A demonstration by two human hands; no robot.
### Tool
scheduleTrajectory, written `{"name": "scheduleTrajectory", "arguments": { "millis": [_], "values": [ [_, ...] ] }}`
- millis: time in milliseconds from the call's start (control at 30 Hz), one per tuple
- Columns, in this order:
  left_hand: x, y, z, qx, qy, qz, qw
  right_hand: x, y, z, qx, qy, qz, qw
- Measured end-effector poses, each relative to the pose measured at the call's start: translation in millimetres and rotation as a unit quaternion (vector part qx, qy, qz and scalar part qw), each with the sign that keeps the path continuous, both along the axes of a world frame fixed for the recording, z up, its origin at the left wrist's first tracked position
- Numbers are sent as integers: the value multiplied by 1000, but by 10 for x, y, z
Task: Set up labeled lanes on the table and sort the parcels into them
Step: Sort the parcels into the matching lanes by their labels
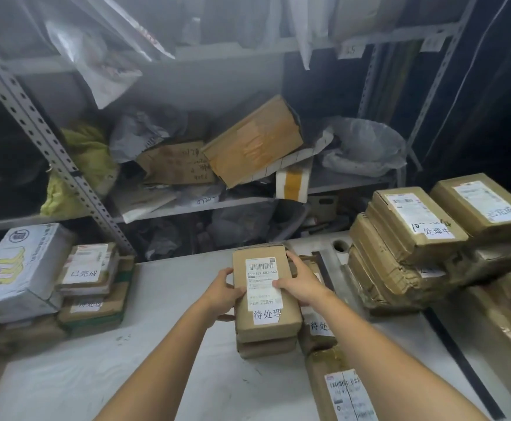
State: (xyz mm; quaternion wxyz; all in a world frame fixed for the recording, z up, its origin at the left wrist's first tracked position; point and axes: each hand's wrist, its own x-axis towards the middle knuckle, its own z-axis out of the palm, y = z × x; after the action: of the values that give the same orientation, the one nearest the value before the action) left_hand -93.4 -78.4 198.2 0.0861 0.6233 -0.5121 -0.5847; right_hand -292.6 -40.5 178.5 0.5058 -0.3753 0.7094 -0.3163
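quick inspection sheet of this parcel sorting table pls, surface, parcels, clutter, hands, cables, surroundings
surface: pale grey tabletop, round hole near its far edge
job's things: brown cardboard parcel labelled 待处理 lies on a second brown parcel; left stack of brown parcels topped 已完成; right stack of brown parcels topped 处理中
clutter: grey-white printed box at far left
hands: left hand and right hand grip the labelled parcel's opposite sides
cables: nothing seen
surroundings: grey perforated metal shelving behind, holding a tilted brown cardboard box and plastic bags
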Motion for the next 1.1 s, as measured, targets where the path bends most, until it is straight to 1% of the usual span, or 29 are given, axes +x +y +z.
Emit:
{"name": "scheduleTrajectory", "arguments": {
  "millis": [133, 267, 333, 367, 400, 433, 500, 567, 633, 667, 800, 967, 1100],
  "values": [
    [-8, -48, -48, -13, -5, 2, 1000, 1, -20, -12, -3, 4, 1, 1000],
    [10, -56, -44, -19, -27, -13, 999, 30, -20, 57, -9, 17, 38, 999],
    [52, -22, -12, -27, -51, -36, 998, 41, -30, 110, -1, 53, 54, 997],
    [80, 2, -1, -34, -73, -55, 995, 31, -54, 141, 3, 96, 60, 994],
    [161, 34, 9, -43, -100, -73, 991, 52, -96, 191, 4, 163, 78, 984],
    [245, 66, 17, -53, -131, -94, 986, 59, -138, 248, 12, 237, 104, 966],
    [525, 141, 68, -74, -195, -129, 970, 168, -244, 381, 19, 351, 165, 921],
    [884, 225, 143, -83, -240, -145, 956, 360, -334, 544, 6, 408, 211, 888],
    [1323, 321, 241, -81, -277, -133, 948, 629, -409, 685, -8, 441, 258, 860],
    [1546, 366, 288, -80, -297, -126, 943, 769, -443, 747, -14, 445, 280, 850],
    [2424, 539, 496, -89, -344, -82, 931, 1415, -466, 953, -27, 404, 343, 848],
    [3477, 691, 686, -110, -351, -13, 930, 2362, -456, 1110, -41, 403, 394, 825],
    [4272, 708, 825, -134, -354, 5, 926, 3205, -482, 1245, -44, 407, 416, 812]
  ]
}}
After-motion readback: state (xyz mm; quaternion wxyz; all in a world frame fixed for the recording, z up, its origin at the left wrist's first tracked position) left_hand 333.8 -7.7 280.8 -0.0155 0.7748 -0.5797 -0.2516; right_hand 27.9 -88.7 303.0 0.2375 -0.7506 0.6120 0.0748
